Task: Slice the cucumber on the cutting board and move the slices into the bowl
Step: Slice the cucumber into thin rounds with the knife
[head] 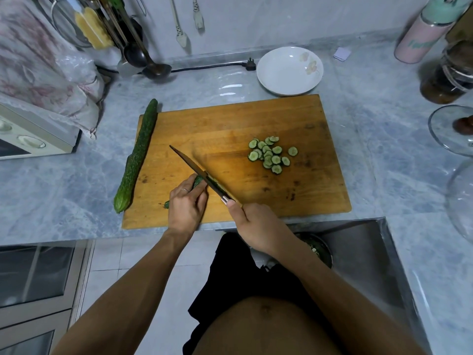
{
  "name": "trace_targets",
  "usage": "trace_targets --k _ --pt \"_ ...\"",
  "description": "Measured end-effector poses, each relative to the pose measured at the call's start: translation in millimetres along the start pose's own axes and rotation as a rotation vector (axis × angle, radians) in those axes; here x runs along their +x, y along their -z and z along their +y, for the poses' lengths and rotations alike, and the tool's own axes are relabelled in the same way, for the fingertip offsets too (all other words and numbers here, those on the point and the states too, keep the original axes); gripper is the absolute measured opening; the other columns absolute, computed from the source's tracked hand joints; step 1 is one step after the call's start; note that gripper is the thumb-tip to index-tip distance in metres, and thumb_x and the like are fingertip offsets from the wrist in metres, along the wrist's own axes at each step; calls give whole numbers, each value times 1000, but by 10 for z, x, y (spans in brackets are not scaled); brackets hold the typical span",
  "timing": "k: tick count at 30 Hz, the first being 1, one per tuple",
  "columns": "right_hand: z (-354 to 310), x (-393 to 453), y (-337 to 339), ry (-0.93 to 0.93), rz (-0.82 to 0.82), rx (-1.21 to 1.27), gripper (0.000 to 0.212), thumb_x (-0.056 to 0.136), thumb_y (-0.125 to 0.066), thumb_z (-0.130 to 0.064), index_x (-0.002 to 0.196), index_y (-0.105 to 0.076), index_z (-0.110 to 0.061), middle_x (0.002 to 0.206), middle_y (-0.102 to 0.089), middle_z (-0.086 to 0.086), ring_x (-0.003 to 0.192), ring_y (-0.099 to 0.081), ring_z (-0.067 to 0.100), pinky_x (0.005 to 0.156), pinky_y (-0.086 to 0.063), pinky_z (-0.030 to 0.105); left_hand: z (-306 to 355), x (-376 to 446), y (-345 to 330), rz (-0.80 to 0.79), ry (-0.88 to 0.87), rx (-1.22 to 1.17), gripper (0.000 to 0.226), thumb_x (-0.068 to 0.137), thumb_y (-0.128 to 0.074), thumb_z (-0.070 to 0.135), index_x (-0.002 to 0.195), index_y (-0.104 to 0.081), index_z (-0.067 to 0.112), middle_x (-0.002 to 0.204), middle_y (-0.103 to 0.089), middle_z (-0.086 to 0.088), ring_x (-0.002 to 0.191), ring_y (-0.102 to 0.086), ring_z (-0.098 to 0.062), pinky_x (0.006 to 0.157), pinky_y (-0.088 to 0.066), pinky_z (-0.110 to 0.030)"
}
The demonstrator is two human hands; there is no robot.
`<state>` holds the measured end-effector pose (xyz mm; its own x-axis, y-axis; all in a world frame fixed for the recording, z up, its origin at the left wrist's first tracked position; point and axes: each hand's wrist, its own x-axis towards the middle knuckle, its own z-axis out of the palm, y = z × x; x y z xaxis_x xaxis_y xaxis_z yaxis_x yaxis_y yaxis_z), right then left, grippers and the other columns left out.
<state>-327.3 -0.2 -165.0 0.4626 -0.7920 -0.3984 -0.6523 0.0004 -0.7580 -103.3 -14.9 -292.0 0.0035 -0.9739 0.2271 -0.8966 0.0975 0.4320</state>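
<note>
- The board (256,129) lies on a grey marble counter (64,180), its near edge at the counter's front.
- The left hand (185,204) lies at the board's near-left part, fingers curled over a short piece of cucumber (197,181) and pinning it down; a ring shows on one finger.
- Only the piece's dark green far end shows beyond the fingertips, and a bit of green peeks out by the wrist side.
- The right hand (256,226) grips the handle of a knife (198,171), thumb along the top near the metal collar.
- The blade runs diagonally up and to the left, its edge against the cucumber just beside the left fingers.
- A pile of round slices (271,155) lies on the board's right-centre, well apart from the knife; some overlap, one sits just to the right of the rest.
- A whole second cucumber (137,156) lies along the board's left edge, partly on the counter.
- The white bowl (290,70) stands on the counter just beyond the board's far edge, with a floral print inside.
- A steel sink (358,252) opens at the near right.
- A ladle (147,62) and a black cord (210,66) lie at the back by the wall.
</note>
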Motion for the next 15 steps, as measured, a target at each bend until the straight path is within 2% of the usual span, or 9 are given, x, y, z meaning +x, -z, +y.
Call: trace_targets --k 6,15 --pt "-1 23 31 -41 -13 42 64 105 -22 -50 56 -41 -14 57 -45 5 56 -46 18 62 -32 33 26 -21 16 -2 12 24 31 97 -52 21 121 -68 13 135 -58 -17 118 -58 -36 93 -49 -48" --pt "-69 178 -30 -128 -13 62 67 104 -21 -53 55 -44 -14 58 -48 5 58 -49 20 62 -35 33 92 -7 77 10 4 19 35 96 -48 25 119 -69 10 132 -59 -21 116 -59 -38 92 -50 -50"
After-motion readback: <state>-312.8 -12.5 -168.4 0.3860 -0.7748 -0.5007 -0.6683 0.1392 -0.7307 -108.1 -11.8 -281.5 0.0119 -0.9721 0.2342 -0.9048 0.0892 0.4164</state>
